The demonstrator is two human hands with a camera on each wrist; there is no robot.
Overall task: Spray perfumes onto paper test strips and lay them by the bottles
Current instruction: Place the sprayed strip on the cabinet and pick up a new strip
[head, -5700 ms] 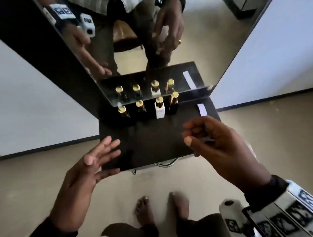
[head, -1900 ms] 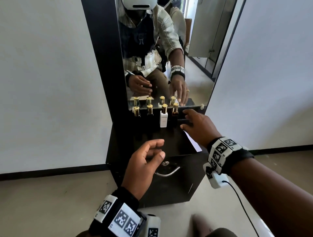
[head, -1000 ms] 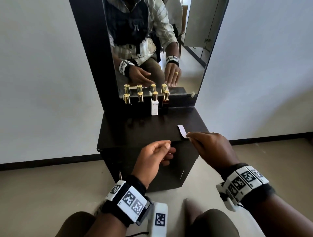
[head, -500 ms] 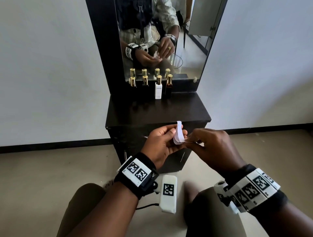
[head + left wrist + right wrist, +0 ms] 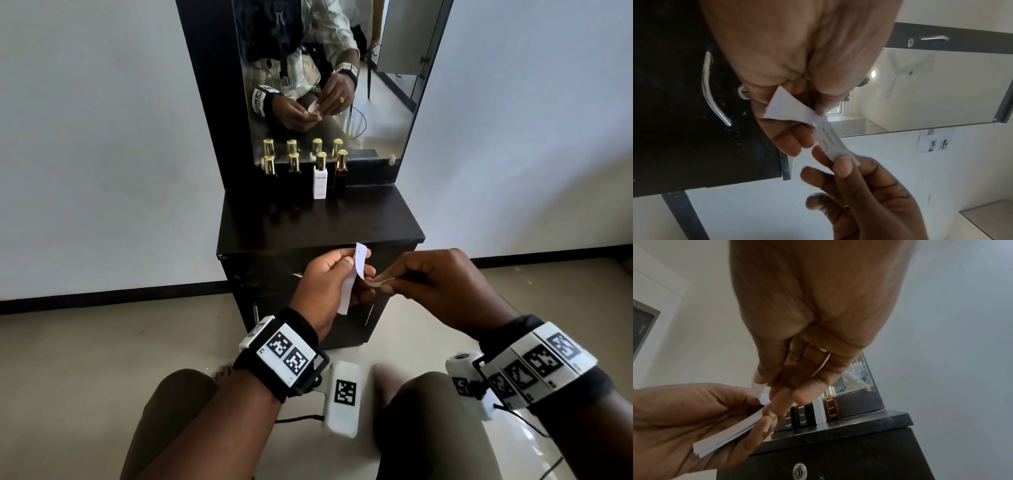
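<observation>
Several gold-capped perfume bottles stand in a row at the back of the black cabinet top (image 5: 376,222), against the mirror: two black ones (image 5: 294,169), a white one (image 5: 319,181) and an amber one (image 5: 339,174). In front of the cabinet, my left hand (image 5: 346,270) grips a small stack of white paper strips (image 5: 346,298). My right hand (image 5: 382,283) pinches the end of the top strip (image 5: 360,262), which curls away from the stack. The right wrist view shows the stack (image 5: 729,426) edge-on in the left palm. In the left wrist view the bent strip (image 5: 826,138) has faint writing on it.
The cabinet has a mirror (image 5: 376,102) above and a locked door with a metal handle (image 5: 711,91) below. White walls stand on both sides. My knees (image 5: 178,411) and the beige floor are below the hands.
My right hand carried the strips off the cabinet top to the left hand, which took hold of them. In the last half second the top strip's end has been drawn a little rightward.
</observation>
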